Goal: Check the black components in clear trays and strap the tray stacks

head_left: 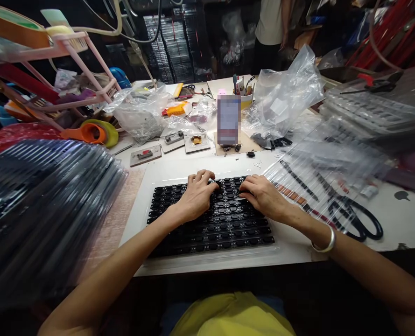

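Cluttered white table is seen, with a black tray of small parts laid on it. Shiny dark trays are stacked left of the black tray. Scissors are laid to its right. Left hand and right hand are rested on the black tray with fingers bent down; nothing is gripped.

No legible text anywhere.

Upright phone at the middle of the table: screen blurred out, nothing to read. Black tray of small parts under both hands: no markings clear enough to make out. Small fixture plates behind it and clear bags: any print too small or too blurred to tell.
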A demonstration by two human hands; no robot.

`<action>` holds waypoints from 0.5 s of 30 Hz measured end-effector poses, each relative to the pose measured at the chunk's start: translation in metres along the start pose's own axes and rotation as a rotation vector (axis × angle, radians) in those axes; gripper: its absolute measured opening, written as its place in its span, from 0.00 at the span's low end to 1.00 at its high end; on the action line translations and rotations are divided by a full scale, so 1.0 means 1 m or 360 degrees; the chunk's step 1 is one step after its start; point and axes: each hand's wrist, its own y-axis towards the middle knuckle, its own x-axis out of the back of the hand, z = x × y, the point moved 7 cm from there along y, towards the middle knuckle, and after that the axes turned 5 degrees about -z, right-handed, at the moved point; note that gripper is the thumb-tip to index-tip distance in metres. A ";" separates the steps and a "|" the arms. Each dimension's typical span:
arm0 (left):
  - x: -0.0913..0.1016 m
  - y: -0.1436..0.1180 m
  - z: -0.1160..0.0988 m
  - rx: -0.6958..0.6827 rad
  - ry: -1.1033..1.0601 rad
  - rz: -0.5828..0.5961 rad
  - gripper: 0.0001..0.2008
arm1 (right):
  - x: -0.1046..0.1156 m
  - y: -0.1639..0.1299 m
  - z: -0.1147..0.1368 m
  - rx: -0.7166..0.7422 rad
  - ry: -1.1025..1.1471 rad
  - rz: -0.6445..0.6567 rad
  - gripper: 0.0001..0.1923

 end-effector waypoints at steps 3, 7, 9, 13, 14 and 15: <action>-0.002 0.001 0.000 0.0005 -0.0014 0.0023 0.18 | 0.001 0.000 0.000 -0.0023 0.0004 -0.0001 0.02; -0.001 0.003 -0.001 0.0006 -0.0054 -0.0013 0.11 | -0.001 -0.001 -0.001 -0.0043 -0.0059 0.0055 0.02; -0.002 0.005 -0.001 0.0007 -0.0055 -0.0026 0.09 | -0.004 -0.001 0.000 -0.0035 -0.0104 0.0088 0.03; -0.004 0.010 -0.003 0.0022 -0.0001 -0.0009 0.06 | -0.008 0.000 0.003 -0.0008 -0.0102 0.0098 0.04; -0.004 0.011 -0.003 0.0025 0.0016 0.0005 0.05 | -0.009 0.000 0.003 -0.0006 -0.0097 0.0090 0.04; -0.005 0.012 -0.004 0.0029 0.0029 0.0019 0.05 | -0.009 0.000 0.004 -0.0005 -0.0094 0.0081 0.04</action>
